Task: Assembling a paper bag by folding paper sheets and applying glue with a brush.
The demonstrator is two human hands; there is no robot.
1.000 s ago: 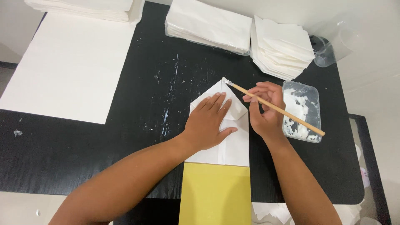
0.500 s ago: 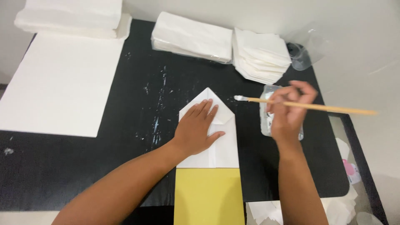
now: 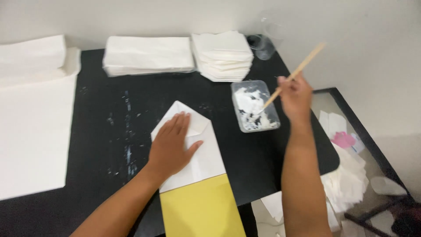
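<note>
On black table (image 3: 109,145), far left: big white sheet (image 3: 30,140). Ctr: left hand (image 3: 172,145) flat, fingers spread, pressing folded white-and-yellow paper (image 3: 206,175). Rear: two white paper stacks (image 3: 149,55). Right: clear tray w/ white paste (image 3: 254,105), brush (image 3: 291,77) tip dipped in, pinched in right hand (image 3: 296,96) grip.
</note>
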